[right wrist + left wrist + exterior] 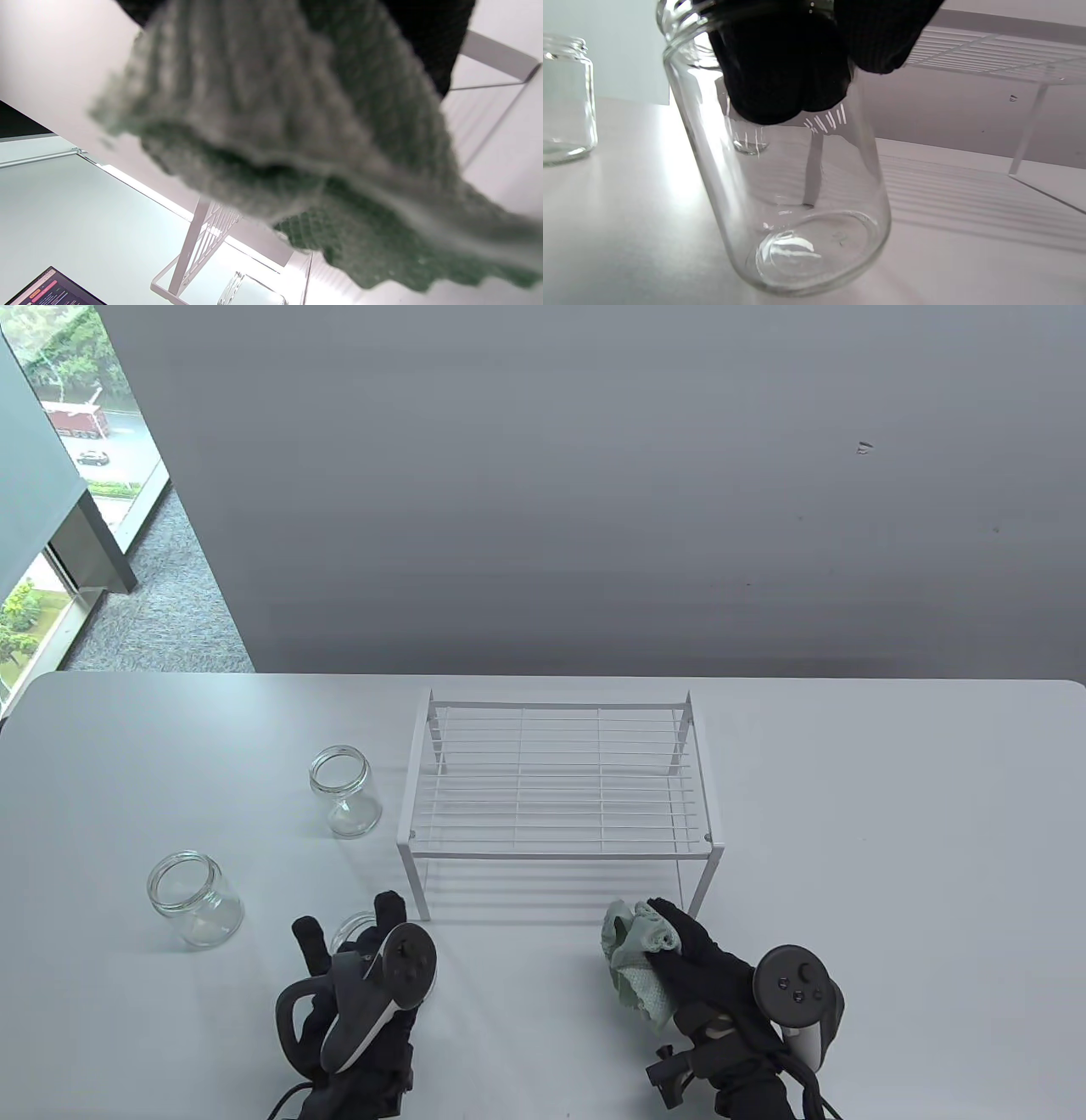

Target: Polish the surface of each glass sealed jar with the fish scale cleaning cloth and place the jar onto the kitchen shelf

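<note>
At the lower left of the table view, my left hand (356, 984) grips a glass jar (793, 203) by its mouth, fingers (780, 76) curled down inside the rim, tilting the body clear so its wall can be wiped. At lower right, my right hand (721, 976) holds the green cleaning cloth (636, 959) bunched in closed fingers, apart from the jar. Two more jars (193, 899) (344, 791) stand upright at left, waiting. The white wire shelf (560, 780) at centre carries nothing yet; polishing looks about to begin.
</note>
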The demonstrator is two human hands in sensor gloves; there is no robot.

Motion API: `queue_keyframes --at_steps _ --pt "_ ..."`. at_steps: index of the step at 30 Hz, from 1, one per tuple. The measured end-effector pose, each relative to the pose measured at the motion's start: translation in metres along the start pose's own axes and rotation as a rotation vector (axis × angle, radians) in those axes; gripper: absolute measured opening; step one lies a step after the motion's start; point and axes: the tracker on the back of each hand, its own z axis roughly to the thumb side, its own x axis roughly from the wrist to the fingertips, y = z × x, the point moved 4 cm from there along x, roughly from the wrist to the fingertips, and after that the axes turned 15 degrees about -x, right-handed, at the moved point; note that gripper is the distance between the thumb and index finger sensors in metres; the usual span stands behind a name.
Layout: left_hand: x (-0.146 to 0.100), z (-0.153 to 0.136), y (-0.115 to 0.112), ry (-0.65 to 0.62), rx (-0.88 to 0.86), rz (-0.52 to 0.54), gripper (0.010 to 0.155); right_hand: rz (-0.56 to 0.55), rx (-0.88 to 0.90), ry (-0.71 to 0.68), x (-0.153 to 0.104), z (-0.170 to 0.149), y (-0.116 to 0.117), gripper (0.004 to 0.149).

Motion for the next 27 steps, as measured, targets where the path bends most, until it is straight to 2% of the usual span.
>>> queue_keyframes --at_steps 5,8,12,17,21,27 --pt "0.005 0.008 -0.012 -0.040 -0.305 -0.133 0.066 -0.030 0.008 -0.006 0.000 0.001 -0.002 0.051" --pt "0.008 0.017 -0.019 -0.068 -0.414 -0.188 0.065 -0.056 0.011 -0.015 0.000 0.002 -0.003 0.051" --pt "0.010 0.032 -0.022 -0.101 -0.498 -0.198 0.063 -0.091 0.023 -0.021 0.000 0.003 -0.005 0.051" --pt "0.013 0.048 -0.030 -0.100 -0.712 -0.213 0.061 -0.144 0.038 -0.033 -0.002 0.003 -0.011 0.051" --pt "0.010 0.055 -0.050 -0.103 -0.868 -0.268 0.060 -0.179 0.028 -0.065 -0.004 0.007 -0.016 0.051" --pt "0.000 0.051 -0.075 -0.060 -0.945 -0.328 0.059 -0.206 -0.063 -0.172 -0.007 0.022 -0.017 0.051"
